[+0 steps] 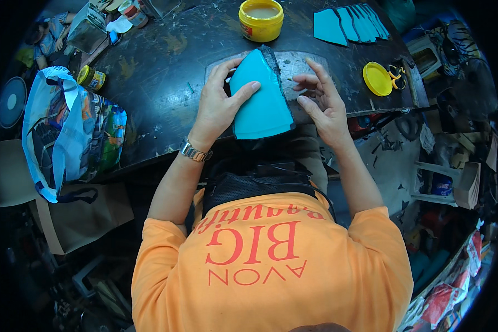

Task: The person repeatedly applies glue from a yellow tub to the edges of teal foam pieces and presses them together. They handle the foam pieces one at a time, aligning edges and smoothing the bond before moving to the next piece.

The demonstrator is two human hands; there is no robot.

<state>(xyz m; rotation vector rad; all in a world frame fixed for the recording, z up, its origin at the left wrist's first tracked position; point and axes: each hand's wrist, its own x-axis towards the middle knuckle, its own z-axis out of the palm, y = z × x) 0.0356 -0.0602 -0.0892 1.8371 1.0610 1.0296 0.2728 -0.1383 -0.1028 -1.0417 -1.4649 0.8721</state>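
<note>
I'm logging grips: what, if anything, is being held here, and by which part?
The left hand holds the turquoise, dark-edged, tapered panel by its left edge, thumb on its face; the right hand holds nothing.

desk (166,52): tub (262,32) far middle | row of panels (332,27) far right | lid (376,79) right, scissors (397,76) beside | bag (106,133) left, jar (96,81) behind | piece (260,113) near edge, between left grip (222,98) and right grip (323,102)

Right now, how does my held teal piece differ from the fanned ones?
The held piece is in your left hand; the fanned pieces lie on the table. The held piece shows most of its face; the fanned pieces overlap one another. Both are teal with dark edges.
</note>
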